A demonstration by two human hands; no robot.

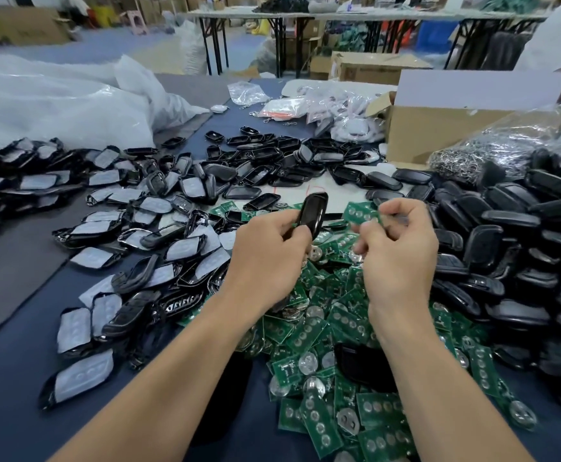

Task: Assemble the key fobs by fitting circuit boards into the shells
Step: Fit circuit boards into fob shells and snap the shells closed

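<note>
Head view: a black shell (313, 213) stands nearly upright just above centre, its lower end gripped in the curled fingers of the left hand (269, 258). Just beside it at 3 o'clock, the right hand (399, 248) pinches a green circuit board (361, 213), which is close to the shell but not touching it. A heap of boards (322, 331) lies under both hands toward 6 o'clock. Film-backed shells (122, 228) spread at 9 o'clock and plain black shells (506, 248) pile up at 3. A cardboard box (439, 128) stands at 1 o'clock and plastic bags (55, 98) lie at 10.
</note>
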